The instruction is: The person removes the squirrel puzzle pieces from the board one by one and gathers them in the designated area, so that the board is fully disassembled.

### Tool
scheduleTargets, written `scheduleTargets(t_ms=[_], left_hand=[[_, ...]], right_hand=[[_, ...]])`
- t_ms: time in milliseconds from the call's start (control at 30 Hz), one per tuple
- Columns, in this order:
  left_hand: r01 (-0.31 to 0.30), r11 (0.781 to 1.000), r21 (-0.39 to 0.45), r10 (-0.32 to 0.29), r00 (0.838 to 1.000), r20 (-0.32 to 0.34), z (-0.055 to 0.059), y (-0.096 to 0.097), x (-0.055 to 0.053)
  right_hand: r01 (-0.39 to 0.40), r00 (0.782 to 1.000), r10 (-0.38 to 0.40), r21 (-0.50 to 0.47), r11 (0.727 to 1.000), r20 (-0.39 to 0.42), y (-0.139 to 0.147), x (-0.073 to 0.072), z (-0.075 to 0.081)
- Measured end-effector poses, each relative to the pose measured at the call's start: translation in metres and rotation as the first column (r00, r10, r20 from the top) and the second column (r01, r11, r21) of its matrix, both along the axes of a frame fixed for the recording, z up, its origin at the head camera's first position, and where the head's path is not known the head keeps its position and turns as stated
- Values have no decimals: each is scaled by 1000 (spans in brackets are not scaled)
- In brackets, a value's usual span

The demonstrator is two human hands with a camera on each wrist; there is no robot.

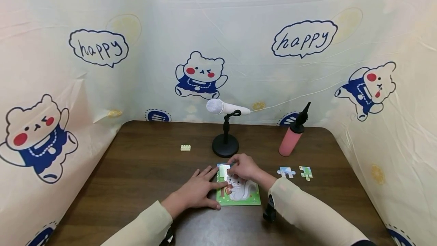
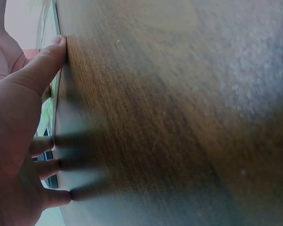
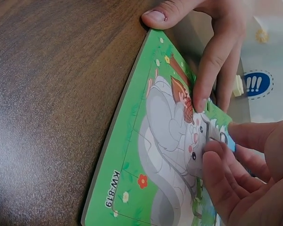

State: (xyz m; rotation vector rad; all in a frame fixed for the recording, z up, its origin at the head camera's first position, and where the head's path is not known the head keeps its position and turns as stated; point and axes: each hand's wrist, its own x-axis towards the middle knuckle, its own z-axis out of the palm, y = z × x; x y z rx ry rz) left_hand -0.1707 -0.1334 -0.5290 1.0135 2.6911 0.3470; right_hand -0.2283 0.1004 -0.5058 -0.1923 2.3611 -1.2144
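A squirrel jigsaw puzzle point(image 1: 244, 202) in a green-edged tray lies on the brown table in front of me. My left hand point(image 1: 197, 192) rests at its left side with fingers spread, one fingertip on the picture and the thumb at the near left corner. Over the puzzle's upper part, my right hand point(image 1: 243, 167) pinches a puzzle piece point(image 3: 231, 143) with a blue edge, mostly hidden behind the fingers. The right wrist view shows the piece tilted at the squirrel's head. Two loose puzzle pieces, one mostly blue point(image 1: 286, 172) and one green point(image 1: 306, 172), lie to the right.
A white microphone point(image 1: 225, 107) on a black round stand point(image 1: 225, 146) stands behind the puzzle. A pink hand pump point(image 1: 290, 141) with a black top stands at the back right. A pale yellow toy brick point(image 1: 185, 148) lies left of the stand. A printed curtain point(image 1: 252, 22) surrounds the table.
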Motion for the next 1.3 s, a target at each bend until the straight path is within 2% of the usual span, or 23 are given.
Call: scheduleTargets(t_ms=[233,600,867,1133,1300], left_hand=[[-3,1000,-3,3,1000,4,-2,0,-1],[-12,1000,0,12,1000,23,-3,1,-1],[-11,1000,-2,11,1000,26,-4,1,-1],[-14,1000,-9,14,1000,28,-5,3,-1],[-17,1000,-9,17,1000,23,-4,3,-1]], right_hand=[[7,999,-9,-59,998,-34,-1,1,-2],[24,996,-30,-80,997,-79,-2,2,-5],[34,996,-43,-105,994,-80,1,4,-3],[12,997,-25,-177,984,-73,19,3,9],[38,996,-53,-192,981,-74,39,0,13]])
